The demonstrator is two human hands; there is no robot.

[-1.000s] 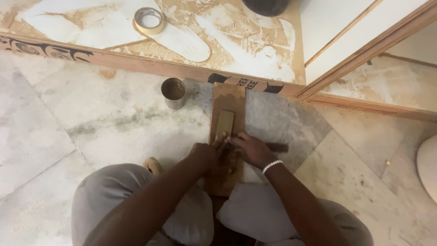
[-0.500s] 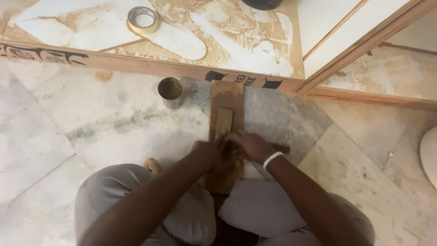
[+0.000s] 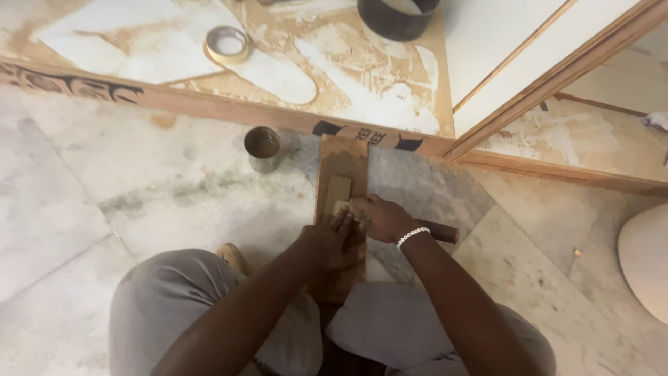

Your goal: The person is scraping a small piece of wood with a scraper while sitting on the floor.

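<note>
Our fingers press together on a small pale flat piece (image 3: pixel 342 207) lying on the long brown wooden board (image 3: pixel 341 157) on the marble floor (image 3: pixel 139 202); left hand (image 3: pixel 332 242) and right hand (image 3: pixel 385 218) meet there. A round metal tin (image 3: pixel 263 148) stands just left of the board.

Printed cardboard and a few containers on the floor, no screens or signs.

Along the far side, flat brown cardboard sheet (image 3: pixel 292 115), glue-stained and pale-smeared, with black printed markings on its near edge at left and again just behind the narrow wooden board. Just beside that edge, on the marble floor (image 3: pixel 104 209), small open metal tin (image 3: pixel 263 148), round, dull grey, label-free. On the cardboard, tan tape roll (image 3: pixel 227 44); at the top edge, dark round container (image 3: pixel 396 17), cut off by the frame.
</note>
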